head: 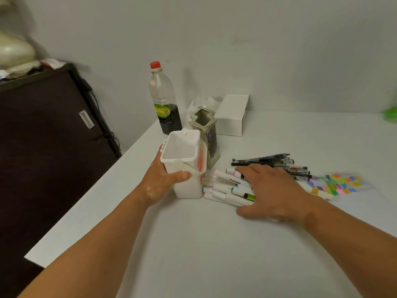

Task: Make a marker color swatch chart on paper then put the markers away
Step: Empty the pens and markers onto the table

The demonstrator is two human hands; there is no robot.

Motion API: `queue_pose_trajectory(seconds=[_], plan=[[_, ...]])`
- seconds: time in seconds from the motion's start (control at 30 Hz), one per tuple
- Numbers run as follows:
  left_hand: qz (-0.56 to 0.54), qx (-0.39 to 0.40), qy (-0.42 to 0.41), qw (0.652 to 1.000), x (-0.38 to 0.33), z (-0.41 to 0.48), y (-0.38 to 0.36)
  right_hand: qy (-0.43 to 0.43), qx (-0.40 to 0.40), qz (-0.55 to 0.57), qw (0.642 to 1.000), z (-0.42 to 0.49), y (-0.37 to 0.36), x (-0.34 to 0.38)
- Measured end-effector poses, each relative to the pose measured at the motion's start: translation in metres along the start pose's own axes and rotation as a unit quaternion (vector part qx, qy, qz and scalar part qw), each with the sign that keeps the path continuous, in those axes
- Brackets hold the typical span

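Head cam: left hand (165, 179) has thumb and fingers wrapped round the white marker box (188, 190), which is standing on the table (193, 244) with its top open. The markers (223, 186) are piled right up against its base. Right hand (277, 188) lies flat on that pile, fingers straight and a bit spread, thumb out on the near side. The swatch chart (341, 183) sits just to its right.
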State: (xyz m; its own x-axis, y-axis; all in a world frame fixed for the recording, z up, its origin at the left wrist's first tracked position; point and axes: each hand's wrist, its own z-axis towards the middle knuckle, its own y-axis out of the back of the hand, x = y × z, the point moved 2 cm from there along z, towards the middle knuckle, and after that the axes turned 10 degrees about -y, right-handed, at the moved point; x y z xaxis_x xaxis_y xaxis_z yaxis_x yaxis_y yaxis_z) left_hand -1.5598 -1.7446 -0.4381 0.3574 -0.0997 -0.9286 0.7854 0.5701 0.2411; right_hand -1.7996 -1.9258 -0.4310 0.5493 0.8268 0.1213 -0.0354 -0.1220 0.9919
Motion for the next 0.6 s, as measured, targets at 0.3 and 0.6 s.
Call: queue_pose_trajectory(seconds=[0.3, 0.6], plan=[[0.017, -0.009, -0.037, 0.999, -0.013, 0.004, -0.010, 0.051, 0.040, -0.022, 0.998, 0.026, 0.004, 0.010], [-0.004, -0.019, -0.015, 1.000, -0.012, 0.016, 0.005, 0.049, 0.041, -0.036, 0.997, 0.036, 0.007, -0.001]])
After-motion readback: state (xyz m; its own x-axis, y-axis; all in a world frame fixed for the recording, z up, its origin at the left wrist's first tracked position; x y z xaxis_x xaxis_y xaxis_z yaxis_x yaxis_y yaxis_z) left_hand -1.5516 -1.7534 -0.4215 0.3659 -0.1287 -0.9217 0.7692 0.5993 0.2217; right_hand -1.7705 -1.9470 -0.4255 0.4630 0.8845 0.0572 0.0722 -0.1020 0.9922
